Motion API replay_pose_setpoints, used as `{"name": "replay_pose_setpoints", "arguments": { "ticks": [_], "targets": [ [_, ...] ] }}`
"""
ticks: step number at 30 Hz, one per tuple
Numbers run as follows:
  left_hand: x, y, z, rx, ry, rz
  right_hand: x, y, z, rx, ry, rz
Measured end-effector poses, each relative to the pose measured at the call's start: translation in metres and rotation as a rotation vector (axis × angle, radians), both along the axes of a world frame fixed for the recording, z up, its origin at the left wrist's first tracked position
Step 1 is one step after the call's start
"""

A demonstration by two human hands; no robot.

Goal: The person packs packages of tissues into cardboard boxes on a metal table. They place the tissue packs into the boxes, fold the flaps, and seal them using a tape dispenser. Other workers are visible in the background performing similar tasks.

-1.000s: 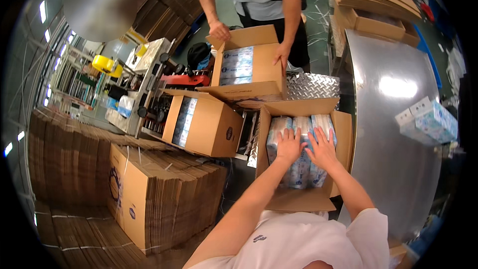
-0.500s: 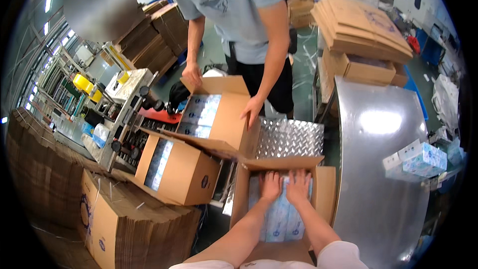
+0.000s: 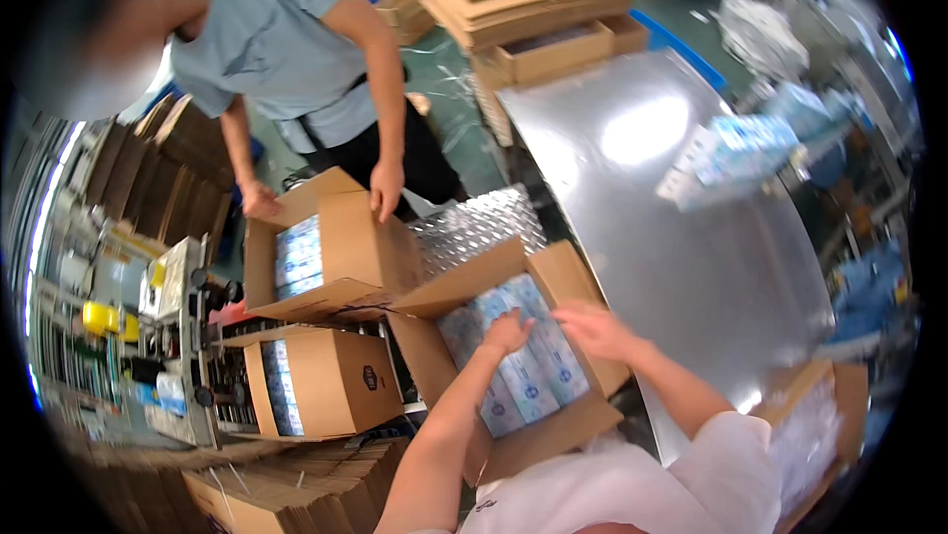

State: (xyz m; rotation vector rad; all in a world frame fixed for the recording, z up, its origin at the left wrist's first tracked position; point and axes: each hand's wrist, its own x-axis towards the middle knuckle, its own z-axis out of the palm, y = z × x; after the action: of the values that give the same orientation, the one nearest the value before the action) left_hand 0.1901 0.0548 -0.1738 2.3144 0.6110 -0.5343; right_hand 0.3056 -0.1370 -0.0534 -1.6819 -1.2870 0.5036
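Head view: two hands (image 3: pixel 553 331) press packs (image 3: pixel 518 366) inside one open carton (image 3: pixel 568 272).

top: white short-sleeved shirt (image 3: pixel 642 480) | small dark mark near hem | forearms bare | no gloves

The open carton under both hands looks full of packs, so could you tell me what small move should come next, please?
Probably lift both hands clear and fold a flap inward. The left hand and right hand lie flat on the blue-and-white packs, which fill the open carton, and its flaps stand open.
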Motion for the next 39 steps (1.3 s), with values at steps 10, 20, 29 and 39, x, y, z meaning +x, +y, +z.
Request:
{"name": "replay_pose_setpoints", "arguments": {
  "ticks": [10,20,29,39],
  "targets": [
    [-0.11,-0.146,0.128,-0.413,-0.022,-0.675,-0.215,-0.57,-0.012,-1.768,-0.317,-2.22],
    [-0.098,-0.139,0.143,-0.276,0.063,-0.871,-0.278,-0.577,-0.088,-1.168,-0.082,-1.855],
    [-0.111,-0.144,0.145,-0.219,0.056,-0.771,-0.229,-0.57,-0.038,-0.747,-0.325,-2.147],
    [-0.113,-0.145,0.139,-0.297,0.005,-0.751,-0.149,-0.413,0.039,0.67,0.717,-1.364]
  ]
}}
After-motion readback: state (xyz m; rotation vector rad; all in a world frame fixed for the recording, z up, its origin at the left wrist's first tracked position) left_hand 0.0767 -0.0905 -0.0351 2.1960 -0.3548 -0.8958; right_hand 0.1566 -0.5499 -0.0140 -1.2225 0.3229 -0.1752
